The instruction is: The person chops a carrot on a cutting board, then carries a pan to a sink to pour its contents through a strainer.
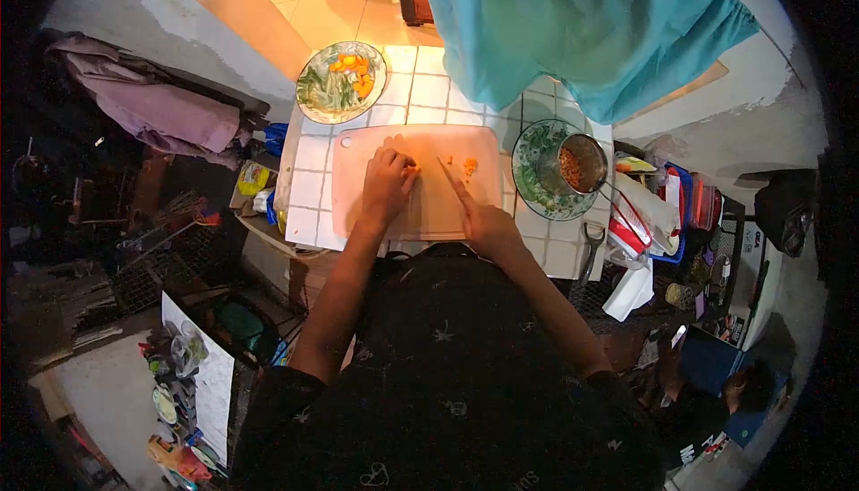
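Observation:
A pink cutting board (pixel 349 196) lies on the white tiled counter (pixel 309 182). My left hand (pixel 387 182) rests on the board with its fingers curled over a carrot piece (pixel 412 170), only a bit of which shows. My right hand (pixel 490 230) is closed round a knife (pixel 452 178). The blade lies low over the board, pointing away from me and apart from my left hand. Just right of the blade tip are small chopped carrot bits (pixel 471 166).
Back left is a plate (pixel 305 108) of greens and carrot pieces. To the right, a metal strainer (pixel 601 166) of small brown bits sits on a patterned plate (pixel 528 191). Nearby lies a peeler (pixel 591 249). A teal curtain (pixel 537 26) hangs behind; a person (pixel 693 410) is lower right.

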{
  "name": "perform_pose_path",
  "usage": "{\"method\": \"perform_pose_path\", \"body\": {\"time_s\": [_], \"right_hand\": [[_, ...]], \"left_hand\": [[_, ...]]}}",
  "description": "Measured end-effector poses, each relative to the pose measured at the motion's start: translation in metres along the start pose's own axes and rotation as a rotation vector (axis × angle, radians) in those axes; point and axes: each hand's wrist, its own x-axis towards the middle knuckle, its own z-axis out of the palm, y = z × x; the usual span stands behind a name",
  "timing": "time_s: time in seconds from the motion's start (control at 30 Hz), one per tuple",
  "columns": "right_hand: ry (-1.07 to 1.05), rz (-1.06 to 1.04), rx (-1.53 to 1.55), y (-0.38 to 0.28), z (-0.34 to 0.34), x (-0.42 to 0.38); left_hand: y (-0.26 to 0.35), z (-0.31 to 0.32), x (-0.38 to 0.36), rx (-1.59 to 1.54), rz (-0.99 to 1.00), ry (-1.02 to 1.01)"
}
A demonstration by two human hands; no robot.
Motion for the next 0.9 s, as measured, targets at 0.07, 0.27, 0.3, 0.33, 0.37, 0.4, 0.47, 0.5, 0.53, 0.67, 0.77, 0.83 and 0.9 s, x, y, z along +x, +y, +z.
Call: {"method": "perform_pose_path", "body": {"time_s": [0.07, 0.27, 0.3, 0.33, 0.37, 0.4, 0.47, 0.5, 0.53, 0.67, 0.77, 0.83, 0.9], "right_hand": [[-0.025, 0.058, -0.006, 0.001, -0.003, -0.001], [0.036, 0.092, 0.04, 0.014, -0.002, -0.002], [-0.005, 0.138, 0.032, 0.013, -0.006, -0.001], [-0.047, 0.187, 0.024, 0.013, -0.008, -0.002], [-0.047, 0.193, 0.026, 0.013, -0.009, -0.003], [-0.016, 0.159, 0.055, 0.013, -0.008, -0.003], [0.014, 0.127, 0.084, 0.014, -0.008, -0.006], [0.029, 0.12, 0.115, 0.015, -0.008, -0.008], [0.046, 0.108, 0.147, 0.014, -0.008, -0.007], [0.017, 0.115, 0.108, 0.011, -0.01, -0.006], [0.054, 0.076, 0.096, 0.011, -0.005, -0.003], [-0.027, 0.09, 0.032, 0.006, -0.009, -0.002], [0.025, 0.047, 0.033, 0.009, -0.004, -0.004]], "left_hand": [[0.001, 0.001, 0.0, 0.022, 0.041, 0.047], [0.008, 0.009, 0.012, 0.068, 0.15, 0.03], [0.009, 0.014, 0.016, 0.069, 0.153, 0.03], [0.01, 0.02, 0.02, 0.063, 0.175, 0.033], [0.01, 0.025, 0.023, 0.055, 0.197, 0.035], [0.011, 0.027, 0.026, 0.051, 0.2, 0.031], [0.012, 0.029, 0.028, -0.008, 0.188, -0.015], [0.012, 0.03, 0.028, -0.007, 0.187, -0.015], [0.01, 0.03, 0.028, -0.061, 0.165, 0.031], [0.017, 0.025, 0.027, -0.087, 0.076, 0.066], [0.016, 0.026, 0.022, -0.014, 0.128, 0.039], [0.01, 0.03, 0.022, -0.023, 0.127, 0.022], [0.008, 0.033, 0.022, -0.032, 0.125, 0.004]]}}
